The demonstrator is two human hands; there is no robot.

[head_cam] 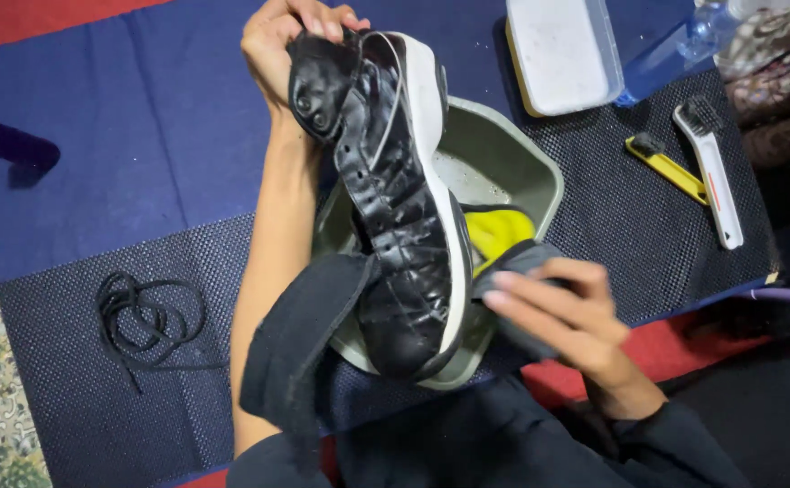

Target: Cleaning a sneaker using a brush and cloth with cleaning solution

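Now your left hand (277, 41) grips the black shoe (395, 199) by its heel above the grey basin (540, 172) | right hand (558, 316) clutches a dark cloth (305, 352) against its sole | brushes (711, 172), loose laces (146, 316) on the dotted mat (70, 398); blue carpet (142, 117) beyond.

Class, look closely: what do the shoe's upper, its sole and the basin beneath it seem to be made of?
The shoe's upper looks like glossy black leather or a synthetic: it shines wetly and creases. Its white sole seems smooth rubber or foam. The grey-green basin looks like matte moulded plastic, judging by its rounded rim.
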